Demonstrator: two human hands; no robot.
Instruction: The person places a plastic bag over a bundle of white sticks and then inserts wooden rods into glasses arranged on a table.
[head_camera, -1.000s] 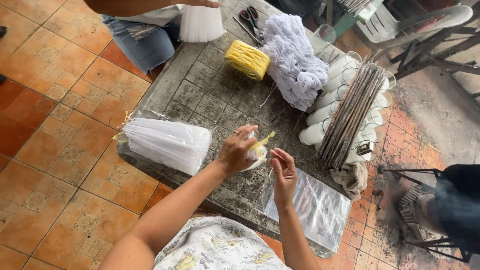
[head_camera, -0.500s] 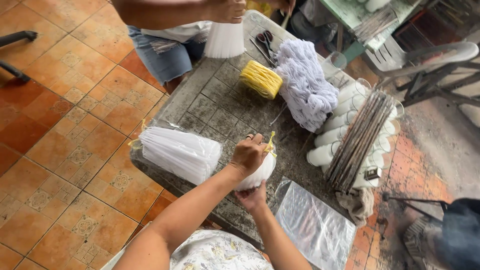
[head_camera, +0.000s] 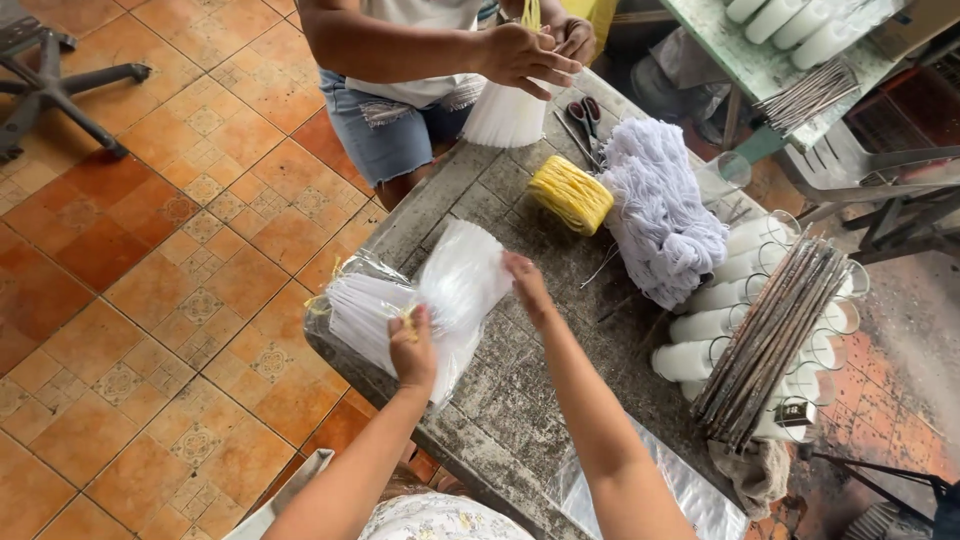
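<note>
clear bag of white sticks pinched by left hand, right hand fingers pressed together on it

So package-wise there's a clear plastic bag of thin white sticks at the near-left corner of the counter, lying on a second such bag, and an empty clear flat bag hanging off the near edge.
</note>
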